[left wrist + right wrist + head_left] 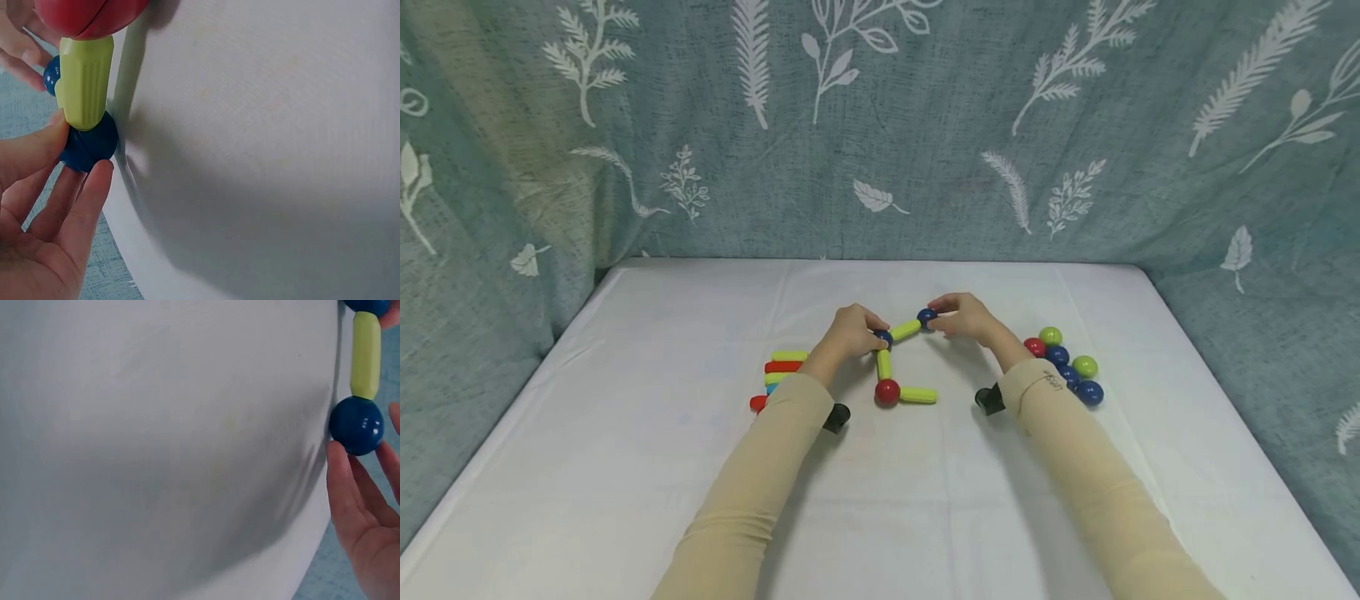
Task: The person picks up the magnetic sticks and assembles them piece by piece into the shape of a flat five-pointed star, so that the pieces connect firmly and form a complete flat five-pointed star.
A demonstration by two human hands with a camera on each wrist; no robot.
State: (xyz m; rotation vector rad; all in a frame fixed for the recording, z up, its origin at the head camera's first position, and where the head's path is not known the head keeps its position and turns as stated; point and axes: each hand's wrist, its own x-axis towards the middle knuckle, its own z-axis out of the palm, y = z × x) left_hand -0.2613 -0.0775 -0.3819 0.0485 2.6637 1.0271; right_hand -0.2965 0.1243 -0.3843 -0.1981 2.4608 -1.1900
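Thumb and fingers of my left hand (850,332) pinch a dark blue ball (94,147). Two yellow-green rods meet at that ball. One rod (883,364) runs toward me to a red ball (887,392), from which another yellow-green rod (919,395) points right. The other rod (366,356) reaches to a second blue ball (357,426) at the far right of the chain. My right hand (967,320) holds this second ball between its fingertips. In the head view, the fingers partly cover both blue balls.
Left of the left forearm lie several coloured rods (789,356), partly hidden by the sleeve. Loose red, blue and green balls (1085,367) are grouped beside the right forearm. A white cloth covers the table (587,433), and a patterned curtain (925,167) hangs behind.
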